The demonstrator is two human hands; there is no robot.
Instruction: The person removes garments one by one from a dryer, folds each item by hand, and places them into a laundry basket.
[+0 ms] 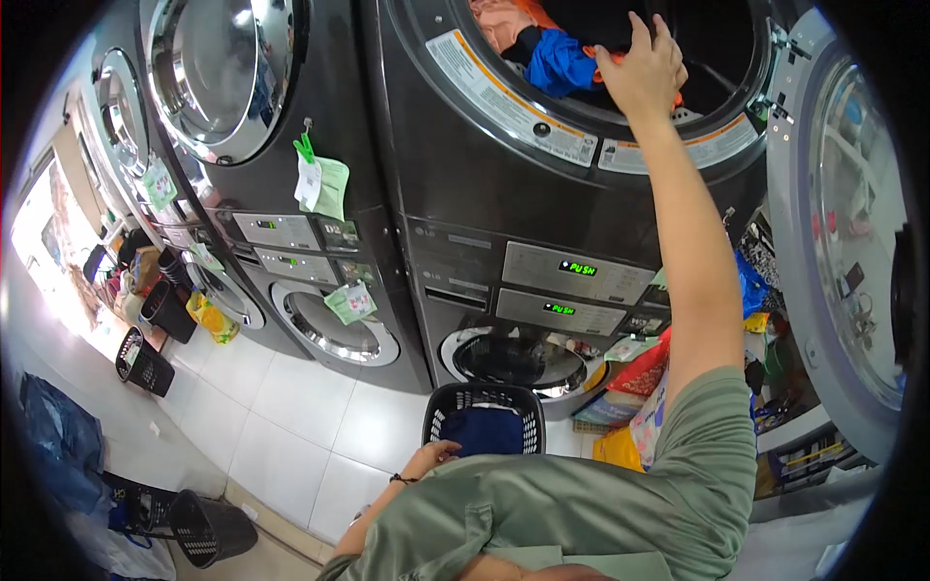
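Observation:
My right hand (644, 73) reaches up into the round opening of the upper machine, fingers spread and apart. Orange cloth shows beside and behind it, and a bundle of blue cloth (560, 64) lies just left of it, with peach-coloured cloth (499, 21) farther left. My left hand (431, 458) is low by my body, near the left rim of a black plastic basket (536, 412). Its visible fingers are loosely extended, with nothing seen in them. Dark blue cloth (481, 429) lies inside the basket.
The glass machine door (852, 232) hangs open at the right. Stacked machines (329, 116) stand along the left, green display panels (576, 269) below the opening. Bags (644, 373) crowd the lower right. Other black baskets (208, 528) and a yellow bag (210, 320) are on the left.

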